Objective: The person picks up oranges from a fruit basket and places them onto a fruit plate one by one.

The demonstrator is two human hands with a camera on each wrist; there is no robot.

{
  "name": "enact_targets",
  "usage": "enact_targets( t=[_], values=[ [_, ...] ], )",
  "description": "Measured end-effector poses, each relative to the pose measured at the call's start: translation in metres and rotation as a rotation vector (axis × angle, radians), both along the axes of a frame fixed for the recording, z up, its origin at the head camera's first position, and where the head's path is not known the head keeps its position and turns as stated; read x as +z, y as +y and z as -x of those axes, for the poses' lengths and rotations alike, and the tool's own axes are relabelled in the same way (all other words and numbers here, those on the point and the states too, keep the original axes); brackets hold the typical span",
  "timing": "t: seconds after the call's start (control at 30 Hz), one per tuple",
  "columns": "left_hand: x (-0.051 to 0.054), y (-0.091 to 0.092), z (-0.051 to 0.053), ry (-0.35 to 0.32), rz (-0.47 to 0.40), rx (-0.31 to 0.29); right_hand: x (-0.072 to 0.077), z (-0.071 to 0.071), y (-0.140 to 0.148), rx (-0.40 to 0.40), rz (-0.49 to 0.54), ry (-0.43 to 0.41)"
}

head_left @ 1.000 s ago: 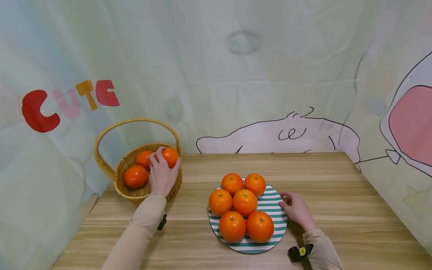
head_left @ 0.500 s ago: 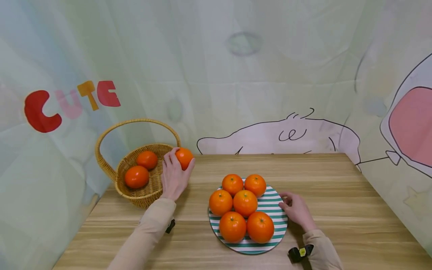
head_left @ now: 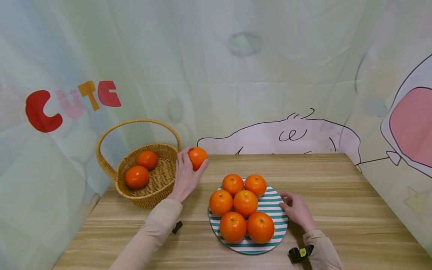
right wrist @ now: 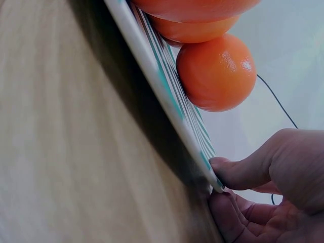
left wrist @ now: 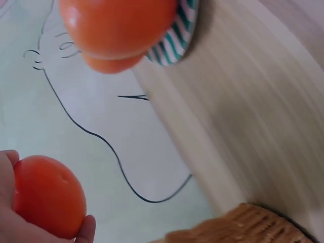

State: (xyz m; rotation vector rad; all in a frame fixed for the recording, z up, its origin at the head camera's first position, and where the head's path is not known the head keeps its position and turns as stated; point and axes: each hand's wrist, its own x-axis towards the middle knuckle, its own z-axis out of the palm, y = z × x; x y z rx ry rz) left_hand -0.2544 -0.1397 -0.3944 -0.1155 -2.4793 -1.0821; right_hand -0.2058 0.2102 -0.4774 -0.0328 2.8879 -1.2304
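Note:
My left hand [head_left: 187, 174] grips an orange [head_left: 197, 158] between fingers and thumb, held up just right of the wicker basket [head_left: 148, 200]. The same orange [left wrist: 49, 197] shows at the lower left of the left wrist view. Two more oranges, one in front [head_left: 137, 177] and one behind [head_left: 147, 160], lie inside the basket. Several oranges [head_left: 245, 203] sit on a round plate [head_left: 275, 232] with green and white stripes. On the plate's right rim, my right hand [head_left: 297, 210] pinches the edge, thumb above and fingers below, as the right wrist view shows.
The basket's tall arched handle [head_left: 140, 120] rises over its opening. A wooden table [head_left: 337, 187] carries everything, with bare wood between basket and plate. Printed curtains [head_left: 216, 75] hang behind the table and at both sides.
My left hand has lifted the orange out of the basket and carried it to the right, past the basket's rim. The right hand stays at the plate's edge.

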Motion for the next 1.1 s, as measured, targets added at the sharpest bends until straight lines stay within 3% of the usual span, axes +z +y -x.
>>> enact_targets(
  t=[0.53, 0.73, 1.1],
  values=[
    [0.025, 0.035, -0.01, -0.094, -0.034, -0.114, 0.0, 0.0, 0.001, -0.002, -0.001, 0.001],
    [0.03, 0.048, -0.013, -0.116, -0.084, -0.192, 0.0, 0.0, 0.001, 0.005, 0.004, 0.0],
    [0.036, 0.072, -0.022, -0.147, -0.028, -0.325, 0.0, -0.001, 0.001, -0.001, 0.005, -0.007]
  ],
)
